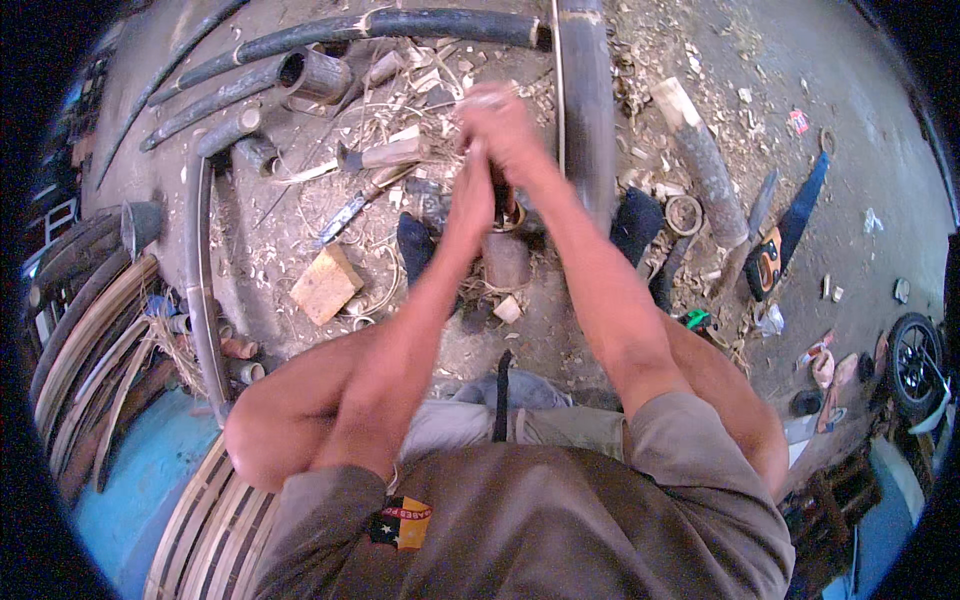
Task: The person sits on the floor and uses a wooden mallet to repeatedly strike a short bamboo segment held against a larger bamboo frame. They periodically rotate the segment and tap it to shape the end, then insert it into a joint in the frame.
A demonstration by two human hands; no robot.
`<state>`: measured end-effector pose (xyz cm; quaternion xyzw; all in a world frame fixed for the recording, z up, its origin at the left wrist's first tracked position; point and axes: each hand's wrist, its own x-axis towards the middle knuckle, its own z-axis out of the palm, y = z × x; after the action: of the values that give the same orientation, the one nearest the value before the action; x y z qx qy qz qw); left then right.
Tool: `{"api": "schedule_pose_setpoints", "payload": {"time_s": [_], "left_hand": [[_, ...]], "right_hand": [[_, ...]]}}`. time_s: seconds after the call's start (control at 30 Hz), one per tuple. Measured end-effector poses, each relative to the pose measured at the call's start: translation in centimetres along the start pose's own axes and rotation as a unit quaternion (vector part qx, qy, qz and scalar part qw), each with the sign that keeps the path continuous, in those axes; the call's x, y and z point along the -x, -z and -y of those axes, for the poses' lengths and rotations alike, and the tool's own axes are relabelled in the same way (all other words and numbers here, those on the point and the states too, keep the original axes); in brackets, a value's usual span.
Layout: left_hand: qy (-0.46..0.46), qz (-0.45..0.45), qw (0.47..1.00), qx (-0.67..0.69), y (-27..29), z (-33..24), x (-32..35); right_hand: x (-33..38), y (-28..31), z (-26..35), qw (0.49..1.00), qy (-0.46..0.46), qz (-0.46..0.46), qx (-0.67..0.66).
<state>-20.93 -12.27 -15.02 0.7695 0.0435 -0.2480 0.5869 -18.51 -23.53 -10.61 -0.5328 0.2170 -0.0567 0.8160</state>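
Observation:
Straight ahead of me, between my feet, both hands come together and are smeared by motion. My right hand (pixel 502 128) is closed, farther out and over the fingertips of my left hand (pixel 472 195). The left one also looks closed, its fingers pressed up against the right. What they grip is hidden by the hands themselves. Just beneath them a short bamboo piece (pixel 507 262) stands on the ground, with a dark, hollow-looking part (pixel 513 215) at its upper end. A wooden mallet-like piece (pixel 395 153) and a knife-like blade (pixel 345 218) lie to the left of my hands.
Wood shavings cover the ground. A thick bamboo pole (pixel 586 110) lies right of my hands. Farther right are a cut bamboo length (pixel 700 165) and a saw (pixel 795 225) with an orange-and-black handle. A yellowish block (pixel 327 284) lies left; bent bamboo (pixel 203 270) borders that side.

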Motion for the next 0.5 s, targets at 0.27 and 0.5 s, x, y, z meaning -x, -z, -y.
{"api": "schedule_pose_setpoints", "payload": {"time_s": [0.27, 0.5], "left_hand": [[-0.130, 0.180, 0.940, -0.260, -2.4, -6.6, -1.9], [-0.095, 0.050, 0.982, -0.155, 0.9, -5.0, 1.9]], "right_hand": [[2.1, 2.1, 3.1, 0.936, 0.091, -0.335, -0.054], [0.3, -0.9, -0.1, 0.979, 0.110, -0.116, 0.128]]}}
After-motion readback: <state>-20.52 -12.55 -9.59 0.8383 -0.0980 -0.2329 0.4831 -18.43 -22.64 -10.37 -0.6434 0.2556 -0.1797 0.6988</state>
